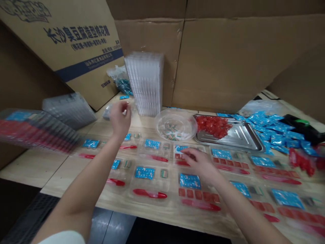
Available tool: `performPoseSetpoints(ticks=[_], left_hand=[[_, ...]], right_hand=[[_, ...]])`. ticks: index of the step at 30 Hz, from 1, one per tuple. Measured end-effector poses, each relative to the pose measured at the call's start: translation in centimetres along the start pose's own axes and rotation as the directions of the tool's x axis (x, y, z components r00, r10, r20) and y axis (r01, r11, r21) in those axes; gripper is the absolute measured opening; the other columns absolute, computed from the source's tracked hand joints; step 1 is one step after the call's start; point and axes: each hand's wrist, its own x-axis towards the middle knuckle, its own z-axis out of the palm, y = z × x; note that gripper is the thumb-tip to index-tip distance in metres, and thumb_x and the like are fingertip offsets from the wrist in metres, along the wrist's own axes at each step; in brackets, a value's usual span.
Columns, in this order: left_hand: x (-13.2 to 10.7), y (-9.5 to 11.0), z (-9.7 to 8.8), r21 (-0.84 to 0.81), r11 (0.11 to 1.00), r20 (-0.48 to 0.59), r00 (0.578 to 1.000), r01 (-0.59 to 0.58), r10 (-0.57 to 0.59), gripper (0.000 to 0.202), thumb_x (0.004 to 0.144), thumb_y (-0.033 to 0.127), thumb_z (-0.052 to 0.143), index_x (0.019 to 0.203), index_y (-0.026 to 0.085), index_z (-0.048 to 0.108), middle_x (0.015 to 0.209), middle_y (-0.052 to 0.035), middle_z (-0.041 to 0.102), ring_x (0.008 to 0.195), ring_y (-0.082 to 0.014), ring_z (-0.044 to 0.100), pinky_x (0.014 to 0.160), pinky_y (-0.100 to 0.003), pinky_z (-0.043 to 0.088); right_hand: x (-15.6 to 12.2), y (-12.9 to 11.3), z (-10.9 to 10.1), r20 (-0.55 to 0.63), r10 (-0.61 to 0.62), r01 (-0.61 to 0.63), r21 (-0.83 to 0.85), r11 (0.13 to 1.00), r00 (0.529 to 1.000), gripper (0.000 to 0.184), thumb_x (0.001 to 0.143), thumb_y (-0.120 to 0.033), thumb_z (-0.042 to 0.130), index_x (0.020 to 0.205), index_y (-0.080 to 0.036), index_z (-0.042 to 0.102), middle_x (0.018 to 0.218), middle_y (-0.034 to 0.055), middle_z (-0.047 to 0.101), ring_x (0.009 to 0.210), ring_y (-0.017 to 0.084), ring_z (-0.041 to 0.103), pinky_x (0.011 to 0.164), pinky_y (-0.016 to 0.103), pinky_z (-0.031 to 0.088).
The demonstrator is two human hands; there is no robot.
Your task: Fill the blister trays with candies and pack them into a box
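Note:
My left hand (121, 118) is raised over the back left of the table, near a small clear bag (107, 112). Its fingers are curled into a pinch; anything between them is too small to make out. My right hand (199, 162) reaches over a clear compartment tray with a blue packet (179, 148) and red square pieces. The fingertips are close together above these pieces, and what they hold is hidden. Nearer to me lies another clear tray (162, 185) with a blue packet (144, 173), a small pale-and-green piece (164, 173) and a red pen-shaped item (149, 193).
Several similar trays stand in rows. Behind them are a clear round bowl (157, 130) with small pieces, a metal tray (242, 135) with a red heap (214, 126), and stacked clear trays (146, 83). Blue packets (276, 130) pile up right. Filled trays (38, 130) lean left beside cardboard (83, 44).

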Motion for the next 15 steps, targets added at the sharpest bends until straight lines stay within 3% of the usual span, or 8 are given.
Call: performPoseSetpoints(ticks=[3, 6, 8, 10, 12, 15], left_hand=[[-0.7, -0.8, -1.7, -0.237, 0.941, -0.073, 0.961, 0.243, -0.266, 0.020, 0.089, 0.029, 0.044, 0.104, 0.018, 0.052, 0.092, -0.0039, 0.059, 0.076, -0.0119, 0.062, 0.067, -0.024, 0.051], [-1.5, -3.4, -2.1, -0.334, 0.773, 0.001, 0.820, 0.540, -0.572, 0.025, 0.086, 0.021, 0.045, 0.111, 0.018, 0.045, 0.090, -0.0029, 0.056, 0.066, -0.0102, 0.062, 0.062, -0.025, 0.053], [-2.2, -5.3, -2.3, -0.282, 0.741, 0.028, 0.777, 0.610, -0.629, 0.032, 0.081, 0.015, 0.049, 0.113, 0.015, 0.042, 0.089, -0.0041, 0.056, 0.071, -0.0135, 0.063, 0.067, -0.032, 0.055], [-3.3, -6.6, -2.6, -0.221, 0.761, 0.033, 0.785, 0.610, -0.619, 0.042, 0.072, 0.013, 0.060, 0.111, 0.013, 0.045, 0.096, -0.0082, 0.057, 0.090, -0.0210, 0.062, 0.081, -0.042, 0.052], [-4.5, -6.7, -3.3, -0.167, 0.797, 0.023, 0.810, 0.580, -0.585, 0.052, 0.064, 0.013, 0.069, 0.111, 0.012, 0.047, 0.112, -0.0132, 0.054, 0.116, -0.0276, 0.049, 0.100, -0.049, 0.038], [-6.7, -4.7, -5.2, -0.102, 0.903, 0.047, 0.909, 0.417, -0.415, 0.050, 0.071, 0.021, 0.068, 0.117, 0.014, 0.049, 0.127, -0.0139, 0.048, 0.128, -0.0272, 0.035, 0.109, -0.047, 0.025]], right_hand=[[2.7, -1.6, 2.0, 0.074, 0.146, -0.155, 0.133, 0.979, 0.987, 0.012, 0.077, -0.027, 0.059, 0.084, -0.021, 0.067, 0.072, 0.0015, 0.067, 0.067, 0.016, 0.062, 0.060, 0.026, 0.046], [4.5, -2.1, 3.7, 0.170, 0.226, -0.259, 0.214, 0.942, 0.959, 0.014, 0.080, -0.030, 0.055, 0.076, -0.019, 0.062, 0.047, -0.0051, 0.052, 0.038, 0.010, 0.049, 0.039, 0.021, 0.035], [5.1, -2.2, 4.4, 0.226, 0.266, -0.323, 0.271, 0.907, 0.937, 0.015, 0.082, -0.031, 0.053, 0.075, -0.018, 0.057, 0.043, -0.0078, 0.045, 0.031, 0.007, 0.041, 0.032, 0.019, 0.029], [5.2, -2.5, 4.7, 0.260, 0.284, -0.359, 0.318, 0.877, 0.923, 0.016, 0.081, -0.031, 0.054, 0.072, -0.018, 0.053, 0.043, -0.0085, 0.043, 0.030, 0.006, 0.038, 0.030, 0.017, 0.025], [5.0, -3.1, 4.5, 0.287, 0.279, -0.372, 0.356, 0.857, 0.917, 0.018, 0.080, -0.032, 0.056, 0.071, -0.018, 0.051, 0.043, -0.0093, 0.039, 0.031, 0.005, 0.035, 0.029, 0.016, 0.023], [3.6, -4.3, 2.9, 0.307, 0.227, -0.344, 0.412, 0.844, 0.924, 0.017, 0.079, -0.035, 0.055, 0.077, -0.019, 0.051, 0.045, -0.0102, 0.038, 0.033, 0.004, 0.033, 0.031, 0.015, 0.023]])
